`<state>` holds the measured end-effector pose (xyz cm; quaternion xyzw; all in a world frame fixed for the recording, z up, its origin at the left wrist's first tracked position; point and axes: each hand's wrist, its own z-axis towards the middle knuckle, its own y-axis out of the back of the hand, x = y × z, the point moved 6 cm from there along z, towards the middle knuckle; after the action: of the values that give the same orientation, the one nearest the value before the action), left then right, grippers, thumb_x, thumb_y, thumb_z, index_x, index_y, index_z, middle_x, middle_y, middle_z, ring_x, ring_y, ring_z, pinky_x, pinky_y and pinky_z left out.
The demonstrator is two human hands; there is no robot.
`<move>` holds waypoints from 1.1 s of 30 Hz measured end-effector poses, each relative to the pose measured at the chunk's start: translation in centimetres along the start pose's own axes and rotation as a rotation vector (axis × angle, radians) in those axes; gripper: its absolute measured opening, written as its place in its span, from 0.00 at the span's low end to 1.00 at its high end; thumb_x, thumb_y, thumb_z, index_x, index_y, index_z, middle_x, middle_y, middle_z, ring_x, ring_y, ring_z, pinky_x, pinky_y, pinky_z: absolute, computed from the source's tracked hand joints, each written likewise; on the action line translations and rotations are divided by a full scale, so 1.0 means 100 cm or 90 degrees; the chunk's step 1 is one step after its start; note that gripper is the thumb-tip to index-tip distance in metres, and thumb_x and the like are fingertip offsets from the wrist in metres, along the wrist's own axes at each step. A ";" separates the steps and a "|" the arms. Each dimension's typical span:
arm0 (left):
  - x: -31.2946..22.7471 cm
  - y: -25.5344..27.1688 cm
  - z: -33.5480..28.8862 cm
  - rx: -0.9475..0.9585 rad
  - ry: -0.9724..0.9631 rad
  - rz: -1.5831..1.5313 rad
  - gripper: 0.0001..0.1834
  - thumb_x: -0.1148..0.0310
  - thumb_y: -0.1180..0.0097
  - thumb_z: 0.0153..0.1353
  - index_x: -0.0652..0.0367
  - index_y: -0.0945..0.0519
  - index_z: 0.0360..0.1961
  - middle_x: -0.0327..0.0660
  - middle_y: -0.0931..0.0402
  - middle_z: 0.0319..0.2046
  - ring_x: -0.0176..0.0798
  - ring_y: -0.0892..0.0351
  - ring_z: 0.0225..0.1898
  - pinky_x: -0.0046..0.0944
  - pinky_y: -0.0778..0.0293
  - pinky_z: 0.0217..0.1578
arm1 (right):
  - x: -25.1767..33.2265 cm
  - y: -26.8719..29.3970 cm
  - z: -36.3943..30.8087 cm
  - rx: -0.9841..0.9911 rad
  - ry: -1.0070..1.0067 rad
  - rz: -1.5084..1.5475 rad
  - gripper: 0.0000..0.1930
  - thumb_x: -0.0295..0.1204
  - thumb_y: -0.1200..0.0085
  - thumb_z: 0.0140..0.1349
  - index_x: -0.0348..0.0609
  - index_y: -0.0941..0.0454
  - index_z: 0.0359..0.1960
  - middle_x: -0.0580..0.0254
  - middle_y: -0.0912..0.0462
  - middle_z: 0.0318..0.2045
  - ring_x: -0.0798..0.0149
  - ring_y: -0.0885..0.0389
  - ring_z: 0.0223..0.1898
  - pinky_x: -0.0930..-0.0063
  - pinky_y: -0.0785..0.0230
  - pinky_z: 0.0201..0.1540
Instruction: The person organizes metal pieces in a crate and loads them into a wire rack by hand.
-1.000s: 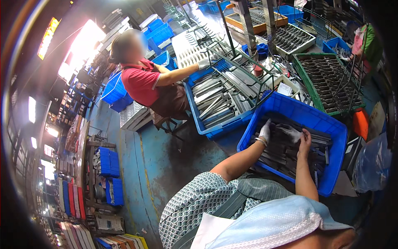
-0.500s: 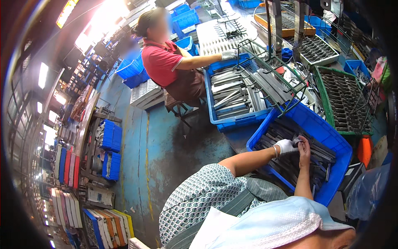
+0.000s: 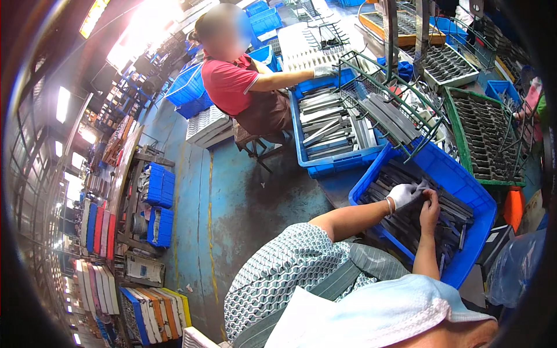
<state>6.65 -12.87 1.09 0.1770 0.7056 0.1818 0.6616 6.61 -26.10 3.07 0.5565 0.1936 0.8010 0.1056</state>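
My left hand (image 3: 404, 196), in a white glove with greyish fingertips, is over the blue bin (image 3: 479, 204) in front of me. My bare right hand (image 3: 429, 211) meets it there, its fingers bent in against the gloved fingertips. Both hands are closed together. Whatever lies between them, if anything, is too small and hidden to name. Below and around them, dark grey metal strips (image 3: 454, 209) lie loosely in the bin, pointing in several directions.
Beyond my bin stands a blue crate (image 3: 325, 168) of lighter metal bars, with a green wire rack (image 3: 400, 134) leaning over it. A co-worker (image 3: 246, 87) sits there, one gloved hand at the crate's far edge. A green-edged tray (image 3: 484, 136) of dark parts lies right.
My left hand has moved slightly up and right. My right fingers, stretched upward before, are now curled in toward the glove. The whole view has shifted slightly.
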 end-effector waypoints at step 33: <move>-0.051 0.000 -0.021 -0.082 -0.461 0.157 0.06 0.68 0.45 0.44 0.59 0.26 0.19 0.45 0.31 0.18 0.49 0.30 0.23 0.42 0.33 0.26 | -0.007 0.006 -0.004 -0.162 0.109 -0.229 0.22 0.30 0.52 0.56 0.35 0.38 0.53 0.44 0.35 0.52 0.46 0.40 0.56 0.61 0.48 0.58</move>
<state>4.87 -15.48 5.66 0.2712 0.3869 0.2294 0.8510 6.53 -27.01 2.64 0.4251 0.1951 0.8318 0.2988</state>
